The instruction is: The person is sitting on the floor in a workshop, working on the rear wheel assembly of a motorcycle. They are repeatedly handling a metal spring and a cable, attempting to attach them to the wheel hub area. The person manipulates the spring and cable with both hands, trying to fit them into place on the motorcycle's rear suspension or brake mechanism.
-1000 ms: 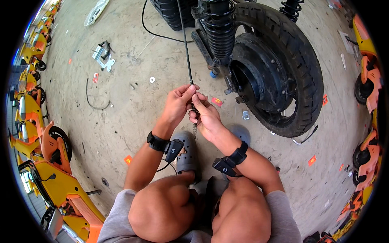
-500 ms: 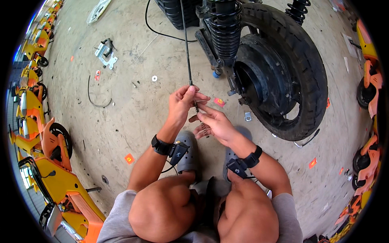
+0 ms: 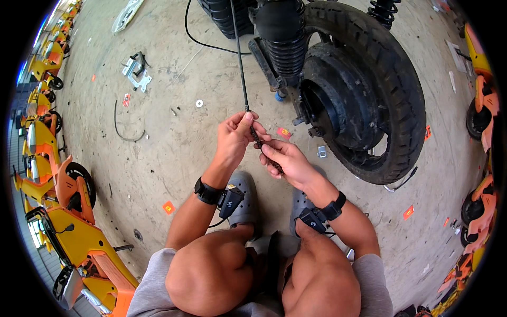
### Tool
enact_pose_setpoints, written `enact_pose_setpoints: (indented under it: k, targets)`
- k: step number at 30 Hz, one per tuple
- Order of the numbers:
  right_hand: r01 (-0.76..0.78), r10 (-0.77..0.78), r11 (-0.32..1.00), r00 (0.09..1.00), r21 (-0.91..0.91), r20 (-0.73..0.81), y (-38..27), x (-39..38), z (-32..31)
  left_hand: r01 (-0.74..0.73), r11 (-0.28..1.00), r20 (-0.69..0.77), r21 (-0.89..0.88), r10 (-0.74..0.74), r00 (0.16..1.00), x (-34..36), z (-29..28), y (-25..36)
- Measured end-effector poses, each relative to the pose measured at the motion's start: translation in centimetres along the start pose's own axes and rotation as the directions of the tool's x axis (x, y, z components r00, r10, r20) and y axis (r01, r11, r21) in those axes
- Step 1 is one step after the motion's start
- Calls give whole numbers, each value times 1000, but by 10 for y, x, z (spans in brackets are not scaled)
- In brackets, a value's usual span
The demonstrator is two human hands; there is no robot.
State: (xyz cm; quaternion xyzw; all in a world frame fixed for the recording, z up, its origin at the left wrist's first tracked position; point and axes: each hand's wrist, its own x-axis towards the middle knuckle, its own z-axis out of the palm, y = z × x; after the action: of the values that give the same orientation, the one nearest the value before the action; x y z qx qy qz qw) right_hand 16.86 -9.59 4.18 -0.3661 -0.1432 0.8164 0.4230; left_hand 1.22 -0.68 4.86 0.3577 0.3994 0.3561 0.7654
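Observation:
A long black cable (image 3: 243, 74) runs down from the top of the view to my left hand (image 3: 236, 134), whose thumb and fingers pinch it near its end fitting. Just below, a dark coiled spring section (image 3: 255, 136) continues toward the lower right. My right hand (image 3: 285, 164) is closed on this section, thumb on top; part of it is hidden by the fingers. Both hands are above my grey clogs (image 3: 244, 203), left of a black rear wheel (image 3: 401, 95) with a hub and a shock absorber (image 3: 288, 55).
Yellow-and-orange scooters (image 3: 74, 243) line both sides. On the concrete floor lie a silver bracket (image 3: 141, 80), a washer (image 3: 199, 103), a black hose (image 3: 119, 129), a small silver part (image 3: 321, 151), red packets (image 3: 283, 132) and a white bag (image 3: 124, 16). A black wire (image 3: 206, 45) loops beside the wheel.
My right hand has moved right and slightly down along the spring. Its fingers, loosened half a second ago, are now closed on it. My left hand keeps its pinch at the cable end.

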Motion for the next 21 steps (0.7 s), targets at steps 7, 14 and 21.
enact_pose_setpoints:
  k: [7, 14, 21]
  targets:
    - [-78, 68, 945, 997, -316, -44, 1, -12, -11, 12, 1000, -64, 3, -12, 998, -2, -4, 2]
    - [-148, 153, 916, 988, -373, -16, -1, -27, -28, 90, 993, -76, -73, -96, 993, -8, -16, 8]
    - [-149, 126, 909, 989, -389, -83, -4, -29, -19, 87, 990, -95, -112, -98, 991, -18, -12, 17]
